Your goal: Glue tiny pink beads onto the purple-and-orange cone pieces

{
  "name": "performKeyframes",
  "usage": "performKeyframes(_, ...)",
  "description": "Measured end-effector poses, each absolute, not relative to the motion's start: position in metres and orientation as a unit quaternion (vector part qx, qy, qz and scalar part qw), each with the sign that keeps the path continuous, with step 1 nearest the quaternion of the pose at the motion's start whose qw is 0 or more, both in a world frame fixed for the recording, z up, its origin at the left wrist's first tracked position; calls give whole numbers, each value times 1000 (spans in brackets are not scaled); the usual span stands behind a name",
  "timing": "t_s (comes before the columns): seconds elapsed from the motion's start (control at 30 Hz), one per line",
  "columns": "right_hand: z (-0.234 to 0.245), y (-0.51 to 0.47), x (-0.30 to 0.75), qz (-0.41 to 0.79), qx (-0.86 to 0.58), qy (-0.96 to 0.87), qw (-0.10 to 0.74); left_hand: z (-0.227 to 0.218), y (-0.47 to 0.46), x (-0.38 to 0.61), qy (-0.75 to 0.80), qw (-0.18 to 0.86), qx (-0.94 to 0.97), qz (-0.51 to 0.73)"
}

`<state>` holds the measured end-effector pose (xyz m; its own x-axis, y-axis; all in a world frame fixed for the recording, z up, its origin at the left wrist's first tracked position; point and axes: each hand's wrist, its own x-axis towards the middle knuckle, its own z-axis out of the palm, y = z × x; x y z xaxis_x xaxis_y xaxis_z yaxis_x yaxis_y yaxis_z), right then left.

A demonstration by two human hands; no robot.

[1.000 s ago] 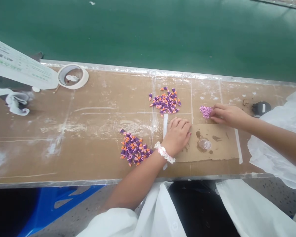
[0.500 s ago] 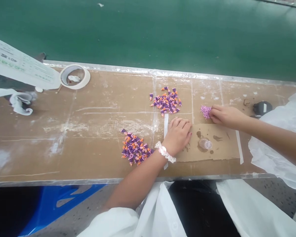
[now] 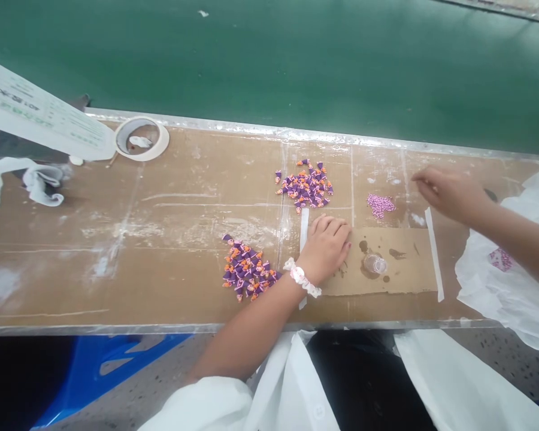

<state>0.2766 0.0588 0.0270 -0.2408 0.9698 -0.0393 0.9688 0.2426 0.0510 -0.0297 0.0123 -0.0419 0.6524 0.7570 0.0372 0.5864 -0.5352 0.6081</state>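
Purple-and-orange charms (image 3: 304, 190), apparently clay

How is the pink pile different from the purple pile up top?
The pink pile is smaller than the purple pile. The pink pile's bits are tiny and all pink, but the purple pile's pieces are bigger, purple and orange. The pink bits are packed close together, while the purple pieces are spread more loosely. Both are heaps of many small pieces lying on the brown table.
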Motion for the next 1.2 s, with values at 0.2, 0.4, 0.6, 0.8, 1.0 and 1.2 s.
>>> performKeyframes(0.2,-19,43,247,-51,555,828,72,-42,13,-30,390,280,864,151)
performKeyframes(0.4,-40,47,245,-93,538,833,87,-42,13,-31,382,275,870,146)
performKeyframes(0.6,-42,53,242,-64,511,856,40,-41,13,-32,380,274,871,144)
performKeyframes(0.8,-38,57,238,-36,446,894,12,-40,13,-32,380,272,872,143)
performKeyframes(1.0,-39,56,236,-42,425,904,13,-40,13,-32,383,272,872,139)
performKeyframes(1.2,-41,55,232,-40,415,909,14,-39,13,-32,381,275,871,140)
